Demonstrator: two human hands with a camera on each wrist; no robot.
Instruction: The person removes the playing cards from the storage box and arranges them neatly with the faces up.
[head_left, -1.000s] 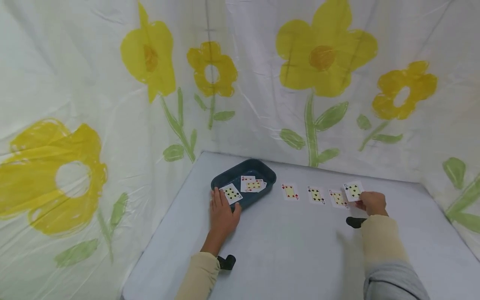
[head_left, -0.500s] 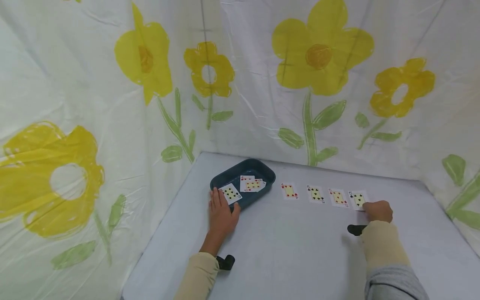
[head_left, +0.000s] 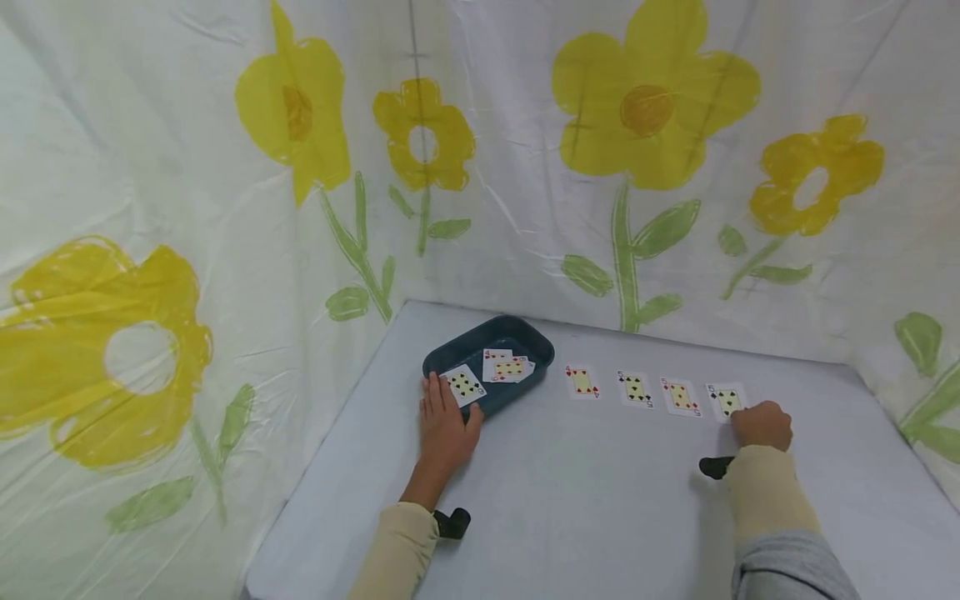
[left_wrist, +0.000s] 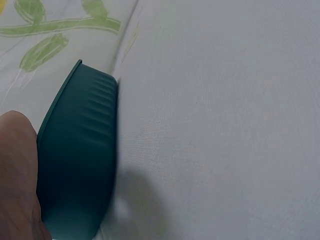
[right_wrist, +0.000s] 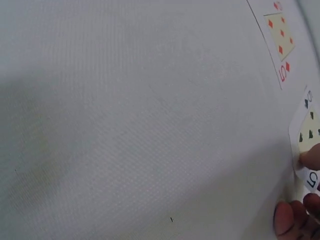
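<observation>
Head view: flowered cloth (head_left: 225, 167) backs a white desk (head_left: 585, 492). A dark teal tray (head_left: 487, 360) sits at the left of the desk, and a row of four face-up playing cards runs to its right.

Change over the last second: the fourth card, a black five (head_left: 727, 401), was held tilted above the row's right end and overlapping the third card. It now lies flat on the desk in its own slot, just beside the red five (head_left: 680, 395) and not overlapping it. Judgement: the row has gained its fourth card, and the laying-down of this one looks all but finished.

Right hand (head_left: 762, 425): curled at the near edge of the black five, fingertips on the card, so the card is not yet let go.

Left hand (head_left: 444, 425): flat, fingers straight, resting against the near rim of the tray; same place as a second ago. It grasps nothing.

Tray holds one black-pip card (head_left: 464, 385) leaning over the near rim and a small loose pile (head_left: 507, 367) behind it.

Left wrist view adds the ribbed outer wall of the tray (left_wrist: 80, 160) with the hand's edge against it; no cards are seen.

Right wrist view adds close detail: fingertips (right_wrist: 287, 222) pinch the black five (right_wrist: 307, 135) at its corner, with the "5" index legible, and the red five (right_wrist: 278, 31) lies apart.
</observation>
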